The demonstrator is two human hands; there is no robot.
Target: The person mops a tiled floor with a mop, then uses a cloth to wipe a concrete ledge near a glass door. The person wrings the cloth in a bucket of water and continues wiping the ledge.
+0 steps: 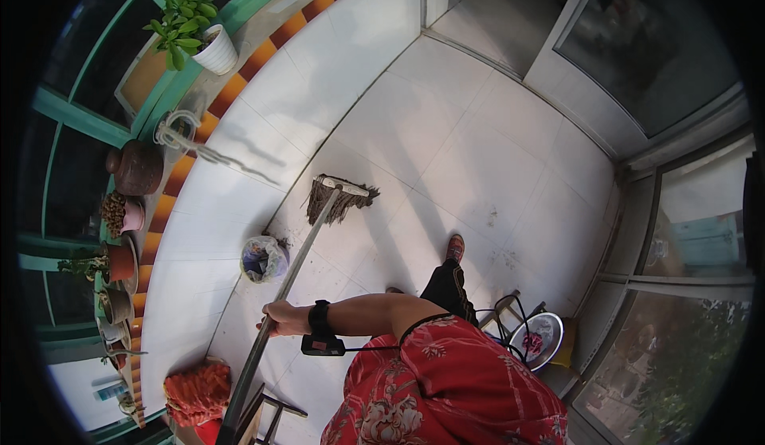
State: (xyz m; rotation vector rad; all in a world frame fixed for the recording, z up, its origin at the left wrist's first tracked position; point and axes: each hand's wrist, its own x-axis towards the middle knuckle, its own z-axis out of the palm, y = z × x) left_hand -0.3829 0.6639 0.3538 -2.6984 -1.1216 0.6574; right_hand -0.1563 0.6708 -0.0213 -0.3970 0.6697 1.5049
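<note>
My right hand (280, 318) is closed around the long metal handle (306, 248) of a mop; a black strap with a small device and a cable is on that wrist. The arm reaches leftward across my red floral garment. The dark, stringy mop head (339, 201), under a light clamp bar, rests on the pale tiled floor near the base of the white wall. A lined waste bin (265, 260) stands left of the handle, with dark debris beside it. The handle runs out of the picture at lower left. My left hand is out of view.
Potted plants (216, 50) line the sill at left. A red mesh sack (197, 391) and a dark-framed stool (278, 412) are at lower left. At right, a metal basin (539, 340) sits by black cables. Debris (503, 258) dots the floor near my shoe (455, 248). A doorway opens at top.
</note>
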